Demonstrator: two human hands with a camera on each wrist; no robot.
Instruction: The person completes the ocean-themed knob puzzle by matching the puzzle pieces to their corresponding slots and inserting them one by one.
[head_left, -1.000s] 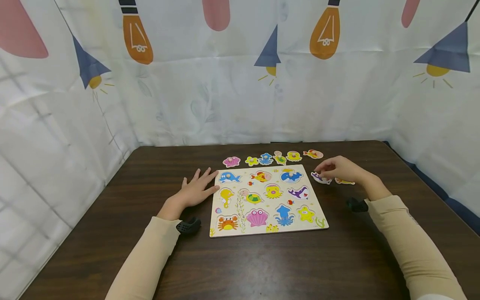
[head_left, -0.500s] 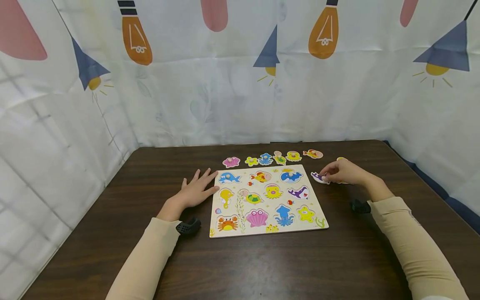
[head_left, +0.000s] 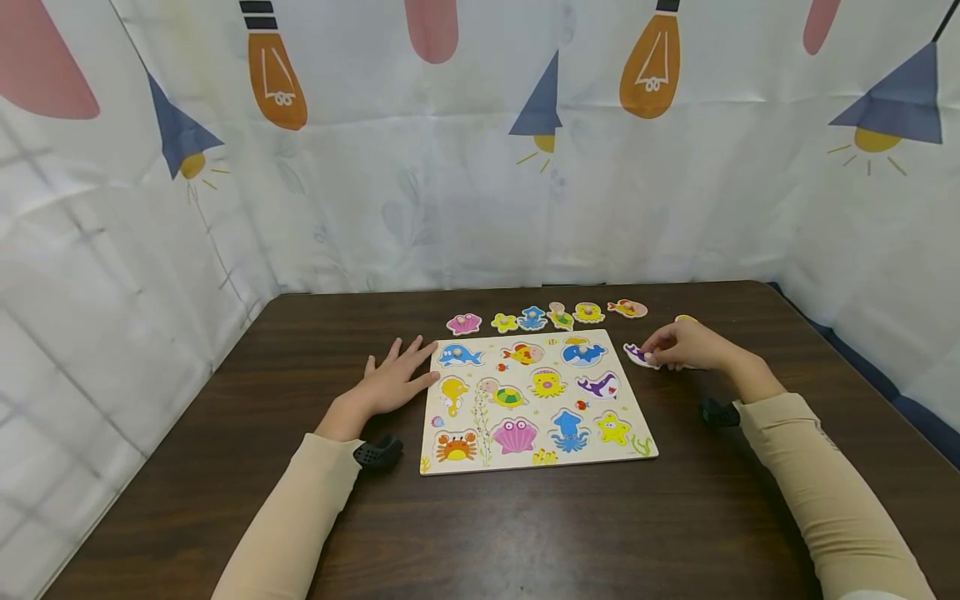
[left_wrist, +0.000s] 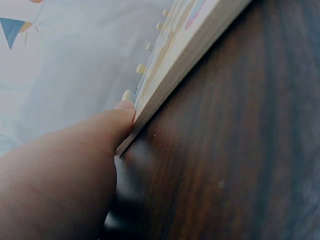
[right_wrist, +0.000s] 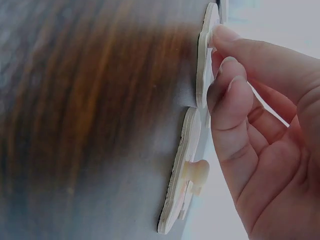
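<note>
My left hand lies with fingers spread at the left edge of the wooden puzzle board; its fingertips and thumb touch the board. Sea animals are pictured on the board. To the right of the board, my right hand pinches the purple whale puzzle piece between thumb and fingers. In the right wrist view this thin piece seems to lie on the table, its knob hidden by the fingertips. Another knobbed puzzle piece lies beside it, mostly hidden behind the hand in the head view.
Behind the board lie a pink shell piece, a yellow star piece, a blue squid piece, a turtle piece, a yellow octopus piece and a fish piece. Part of a yellow piece shows behind my right hand.
My right hand has shifted a little rightward along the purple whale piece, uncovering a yellow piece behind it and covering the orange piece beside it. The left hand stays put.
</note>
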